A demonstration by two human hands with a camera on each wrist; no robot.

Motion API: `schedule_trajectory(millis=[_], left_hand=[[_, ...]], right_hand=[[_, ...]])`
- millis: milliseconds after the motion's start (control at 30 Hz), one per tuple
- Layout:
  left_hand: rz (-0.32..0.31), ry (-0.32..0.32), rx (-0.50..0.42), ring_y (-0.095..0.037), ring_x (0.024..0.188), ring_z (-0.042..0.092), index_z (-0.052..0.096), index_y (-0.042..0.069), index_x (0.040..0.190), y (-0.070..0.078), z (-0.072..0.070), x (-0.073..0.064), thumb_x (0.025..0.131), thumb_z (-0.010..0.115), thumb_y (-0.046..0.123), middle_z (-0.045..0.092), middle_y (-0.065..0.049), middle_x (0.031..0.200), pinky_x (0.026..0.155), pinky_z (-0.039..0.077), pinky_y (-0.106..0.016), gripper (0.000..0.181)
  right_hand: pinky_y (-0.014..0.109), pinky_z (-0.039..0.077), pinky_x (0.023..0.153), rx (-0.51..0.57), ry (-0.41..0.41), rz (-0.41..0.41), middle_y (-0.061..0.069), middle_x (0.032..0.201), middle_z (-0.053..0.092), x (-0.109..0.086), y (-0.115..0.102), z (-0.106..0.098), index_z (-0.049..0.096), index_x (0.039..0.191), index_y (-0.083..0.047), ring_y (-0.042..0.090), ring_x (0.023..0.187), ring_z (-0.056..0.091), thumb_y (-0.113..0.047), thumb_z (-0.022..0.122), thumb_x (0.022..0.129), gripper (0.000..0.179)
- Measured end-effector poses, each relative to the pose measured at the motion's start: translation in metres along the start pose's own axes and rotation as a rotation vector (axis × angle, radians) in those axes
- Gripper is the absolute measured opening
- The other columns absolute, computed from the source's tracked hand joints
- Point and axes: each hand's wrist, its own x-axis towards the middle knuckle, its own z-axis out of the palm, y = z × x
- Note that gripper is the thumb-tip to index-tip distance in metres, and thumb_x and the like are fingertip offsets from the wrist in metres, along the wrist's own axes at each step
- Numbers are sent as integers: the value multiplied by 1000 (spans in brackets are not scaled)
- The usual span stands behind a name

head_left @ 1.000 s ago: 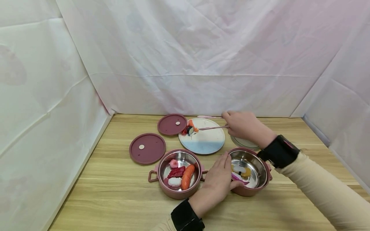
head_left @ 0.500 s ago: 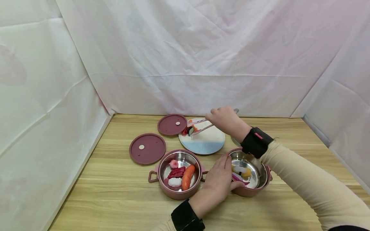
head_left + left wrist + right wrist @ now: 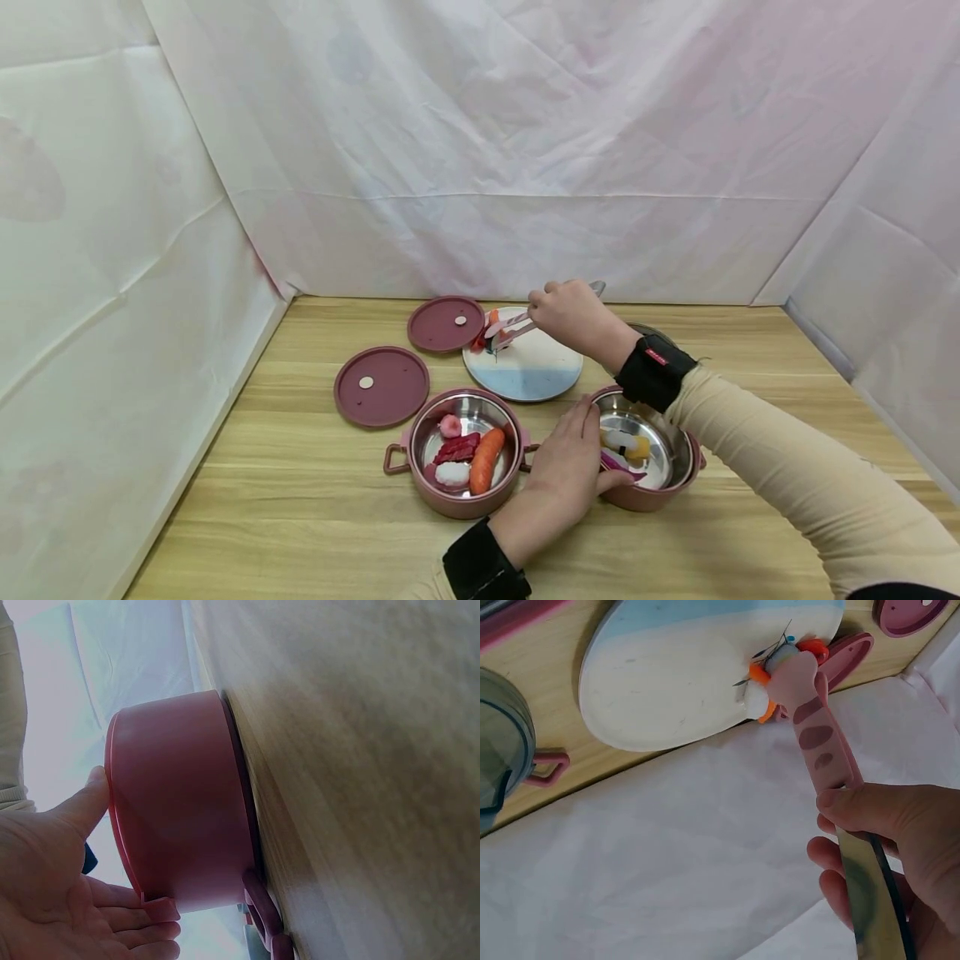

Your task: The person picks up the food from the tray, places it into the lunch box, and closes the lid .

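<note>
My right hand (image 3: 573, 317) grips a pair of tongs (image 3: 817, 727) with pink tips and metal arms. The tong tips close around a small dark-and-white toy sushi roll (image 3: 782, 655) at the left side of the white-and-blue plate (image 3: 532, 379). Orange and red toy food (image 3: 814, 649) lies right beside it. My left hand (image 3: 566, 467) rests against the left side of the right pink pot (image 3: 184, 802), fingers straight and thumb at the rim. Inside that pot lie yellow-and-white sushi (image 3: 628, 444) and a purple-and-white piece (image 3: 622, 469).
Left of my left hand stands another pink pot (image 3: 457, 505), holding a sausage (image 3: 487, 461), red meat, white rice and a pink piece. Two maroon lids (image 3: 390, 392) lie flat behind it. A clear round piece with a pink handle (image 3: 551, 769) is behind the right pot. White cloth encloses the table.
My right hand has moved left and the tongs have come down over the sushi roll, their tips drawing together on it. My left hand stays at the right pot.
</note>
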Motion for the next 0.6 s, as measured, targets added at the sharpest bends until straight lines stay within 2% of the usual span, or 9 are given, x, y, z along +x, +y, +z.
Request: schedule_trajectory(millis=[200, 333, 600], left_hand=[[-25, -36, -7, -14, 147, 39, 35, 14, 154, 0, -1, 2, 82, 65, 67, 36, 1, 161, 117, 40, -27, 95], [-19, -24, 6, -14, 146, 39, 36, 13, 153, 0, 0, 1, 82, 65, 68, 37, 1, 160, 116, 40, -26, 94], [6, 11, 28, -14, 145, 41, 38, 11, 152, 0, 2, -1, 82, 64, 68, 41, -2, 158, 116, 40, -25, 94]], right_hand=[[27, 52, 57, -8, -48, -12, 3, 90, 66, 2, -1, -4, 76, 99, -14, 17, 69, 57, -14, 67, 93, 10], [28, 53, 57, 2, -69, -10, 4, 89, 65, 0, -1, -2, 76, 97, -14, 18, 70, 58, -14, 68, 93, 9], [27, 52, 58, 36, -13, 5, 4, 90, 66, -11, 2, 3, 76, 98, -13, 17, 72, 59, -13, 68, 92, 9]])
